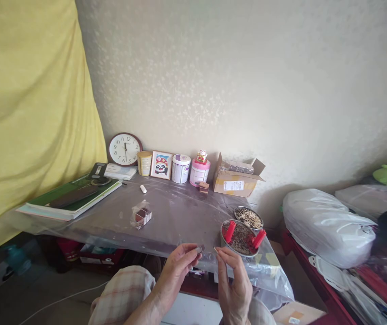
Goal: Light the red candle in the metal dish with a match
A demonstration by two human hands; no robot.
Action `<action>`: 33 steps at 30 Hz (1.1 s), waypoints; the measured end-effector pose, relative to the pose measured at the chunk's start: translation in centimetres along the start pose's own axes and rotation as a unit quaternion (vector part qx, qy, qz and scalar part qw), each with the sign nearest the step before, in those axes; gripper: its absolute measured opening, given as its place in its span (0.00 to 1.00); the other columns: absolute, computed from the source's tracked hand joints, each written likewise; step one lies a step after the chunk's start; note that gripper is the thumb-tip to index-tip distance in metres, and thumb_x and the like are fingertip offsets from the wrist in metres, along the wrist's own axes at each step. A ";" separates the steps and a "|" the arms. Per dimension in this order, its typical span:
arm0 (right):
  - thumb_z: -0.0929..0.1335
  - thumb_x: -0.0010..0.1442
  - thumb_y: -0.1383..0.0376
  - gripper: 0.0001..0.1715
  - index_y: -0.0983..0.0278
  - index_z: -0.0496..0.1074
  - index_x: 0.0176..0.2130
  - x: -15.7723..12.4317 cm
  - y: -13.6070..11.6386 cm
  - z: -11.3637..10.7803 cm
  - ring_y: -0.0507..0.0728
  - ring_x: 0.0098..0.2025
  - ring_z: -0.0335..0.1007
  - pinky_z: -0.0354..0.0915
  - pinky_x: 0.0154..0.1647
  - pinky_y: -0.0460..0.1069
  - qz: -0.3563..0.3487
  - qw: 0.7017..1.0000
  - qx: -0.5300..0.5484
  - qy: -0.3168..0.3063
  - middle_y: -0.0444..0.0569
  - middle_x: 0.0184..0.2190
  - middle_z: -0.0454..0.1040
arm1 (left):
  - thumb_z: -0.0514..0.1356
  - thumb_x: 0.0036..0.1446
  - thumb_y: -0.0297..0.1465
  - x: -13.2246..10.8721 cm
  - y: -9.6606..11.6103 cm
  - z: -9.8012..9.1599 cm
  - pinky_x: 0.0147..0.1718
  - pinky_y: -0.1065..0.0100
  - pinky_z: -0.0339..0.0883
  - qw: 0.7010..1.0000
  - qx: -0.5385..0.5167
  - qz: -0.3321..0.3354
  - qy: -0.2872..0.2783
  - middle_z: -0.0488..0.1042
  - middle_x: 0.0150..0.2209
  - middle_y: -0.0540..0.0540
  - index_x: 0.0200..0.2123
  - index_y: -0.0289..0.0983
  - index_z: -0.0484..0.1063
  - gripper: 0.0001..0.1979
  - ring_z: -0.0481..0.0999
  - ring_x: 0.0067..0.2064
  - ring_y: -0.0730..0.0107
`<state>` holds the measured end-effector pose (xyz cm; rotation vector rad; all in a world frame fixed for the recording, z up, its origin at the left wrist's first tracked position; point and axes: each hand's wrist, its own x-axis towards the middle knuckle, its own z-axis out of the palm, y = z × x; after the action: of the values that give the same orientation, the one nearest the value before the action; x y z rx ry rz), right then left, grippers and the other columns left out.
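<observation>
My left hand [181, 262] is closed around a small matchbox [199, 249], pinching it between thumb and fingers near the table's front edge. My right hand [234, 280] pinches a thin matchstick [215, 248], its tip pointing toward the box with a small gap between them. Just beyond my right hand is a round metal tin [223, 241] with dark grainy contents, where a red candle [229, 231] and another red candle [258, 239] stand tilted. Behind it a second round tin [261, 224] holds many thin pale sticks.
A plastic-wrapped pack of small boxes [142, 216] and a white oval object [143, 189] lie on the covered table [176, 212]. Along the wall are a clock [124, 149], a panda picture [161, 165], cans [181, 169] and an open carton [232, 183]. Books [73, 198] lie left.
</observation>
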<state>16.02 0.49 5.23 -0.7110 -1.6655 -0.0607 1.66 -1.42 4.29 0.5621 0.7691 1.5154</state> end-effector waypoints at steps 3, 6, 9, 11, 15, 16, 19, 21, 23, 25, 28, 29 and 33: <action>0.66 0.61 0.74 0.12 0.61 0.71 0.43 -0.3 0.2 0.1 0.55 0.39 0.76 0.71 0.41 0.50 -0.028 0.999 0.011 -0.022 0.51 0.38 0.77 | 0.70 0.47 0.35 0.0 -0.1 0.0 0.44 0.65 0.63 1.000 -0.001 0.005 -0.004 0.80 0.33 0.47 0.33 0.37 0.79 0.10 0.76 0.40 0.65; 0.64 0.64 0.70 0.08 0.61 0.72 0.40 -1.0 2.3 1.2 0.53 0.35 0.76 0.72 0.36 0.47 -0.032 0.995 -0.040 -0.082 0.49 0.34 0.78 | 0.67 0.51 0.35 -0.3 0.2 0.1 0.47 0.65 0.62 1.000 0.012 0.012 -0.014 0.80 0.37 0.46 0.36 0.38 0.78 0.09 0.75 0.44 0.64; 0.63 0.65 0.67 0.08 0.63 0.72 0.37 -1.3 4.7 1.6 0.55 0.35 0.76 0.72 0.37 0.49 0.016 0.997 -0.069 -0.027 0.50 0.33 0.77 | 0.66 0.52 0.36 -0.4 0.5 0.1 0.48 0.64 0.62 0.999 0.037 0.012 -0.003 0.80 0.38 0.46 0.37 0.38 0.78 0.10 0.75 0.45 0.62; 0.65 0.64 0.65 0.07 0.64 0.73 0.36 -0.9 5.2 1.2 0.55 0.36 0.76 0.72 0.39 0.49 0.070 0.996 -0.054 0.006 0.50 0.34 0.78 | 0.67 0.51 0.37 -0.4 0.5 0.0 0.47 0.63 0.62 0.999 0.047 0.011 0.008 0.80 0.38 0.45 0.36 0.38 0.78 0.11 0.75 0.45 0.61; 0.67 0.62 0.61 0.09 0.64 0.74 0.35 -0.3 3.9 0.3 0.56 0.36 0.77 0.72 0.39 0.50 0.142 0.989 -0.003 0.029 0.50 0.34 0.78 | 0.67 0.50 0.37 -0.1 0.3 0.0 0.46 0.64 0.62 0.999 0.042 0.011 0.015 0.80 0.38 0.46 0.36 0.38 0.78 0.11 0.75 0.45 0.61; 0.67 0.62 0.61 0.08 0.63 0.74 0.35 -0.3 3.4 0.4 0.56 0.36 0.77 0.72 0.39 0.50 0.141 0.990 0.004 0.027 0.50 0.34 0.78 | 0.67 0.51 0.36 -0.2 0.3 0.0 0.46 0.64 0.62 0.999 0.042 0.012 0.012 0.80 0.38 0.46 0.36 0.38 0.78 0.10 0.75 0.45 0.61; 0.67 0.62 0.65 0.04 0.62 0.73 0.36 -0.7 2.0 0.9 0.55 0.37 0.77 0.72 0.38 0.48 0.103 0.994 0.021 -0.001 0.49 0.35 0.78 | 0.66 0.52 0.35 -0.4 0.4 0.3 0.46 0.64 0.62 0.999 0.042 0.017 -0.007 0.80 0.38 0.46 0.37 0.38 0.78 0.10 0.74 0.44 0.62; 0.66 0.62 0.68 0.03 0.62 0.72 0.37 -0.9 1.4 1.4 0.54 0.36 0.77 0.72 0.37 0.47 0.067 0.997 0.025 -0.025 0.48 0.35 0.78 | 0.66 0.52 0.35 -0.6 0.4 0.4 0.46 0.64 0.62 0.999 0.038 0.021 -0.020 0.80 0.39 0.45 0.37 0.38 0.78 0.10 0.74 0.44 0.62; 0.66 0.63 0.70 0.04 0.61 0.71 0.37 -0.9 1.0 1.4 0.54 0.35 0.76 0.72 0.37 0.47 0.043 0.998 0.013 -0.035 0.48 0.34 0.77 | 0.65 0.53 0.35 -0.6 0.4 0.4 0.46 0.64 0.62 0.999 0.034 0.021 -0.024 0.81 0.40 0.44 0.37 0.38 0.78 0.10 0.74 0.45 0.62; 0.66 0.62 0.71 0.05 0.61 0.71 0.37 -0.5 0.5 1.0 0.54 0.35 0.76 0.72 0.37 0.47 0.033 0.999 0.000 -0.023 0.48 0.34 0.77 | 0.66 0.52 0.35 -0.5 0.3 0.3 0.45 0.64 0.62 0.999 0.032 0.019 -0.016 0.80 0.39 0.45 0.37 0.38 0.78 0.10 0.74 0.44 0.62; 0.66 0.61 0.73 0.09 0.61 0.70 0.41 -0.1 0.1 0.4 0.55 0.38 0.76 0.71 0.39 0.49 0.008 1.000 0.014 0.014 0.50 0.37 0.77 | 0.68 0.49 0.36 -0.1 0.1 0.2 0.43 0.65 0.62 1.000 0.022 0.018 0.003 0.80 0.35 0.47 0.34 0.38 0.79 0.09 0.75 0.41 0.64; 0.66 0.61 0.73 0.10 0.61 0.70 0.42 -0.2 0.2 0.3 0.55 0.38 0.76 0.71 0.40 0.49 -0.005 1.000 0.018 0.003 0.50 0.37 0.77 | 0.68 0.49 0.36 -0.1 0.1 0.2 0.43 0.65 0.63 1.000 0.020 0.020 0.004 0.80 0.34 0.47 0.34 0.38 0.79 0.09 0.75 0.40 0.64; 0.63 0.64 0.69 0.08 0.61 0.72 0.37 -0.8 2.5 1.4 0.53 0.33 0.76 0.72 0.34 0.46 0.009 0.997 -0.033 -0.064 0.48 0.32 0.78 | 0.66 0.52 0.36 -0.3 0.3 0.2 0.47 0.64 0.62 1.000 0.026 0.017 -0.006 0.80 0.37 0.46 0.36 0.38 0.78 0.09 0.74 0.44 0.63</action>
<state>16.06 2.78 3.32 -0.7940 -1.7855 -0.0583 1.61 -1.72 4.71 0.6251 0.7951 1.5256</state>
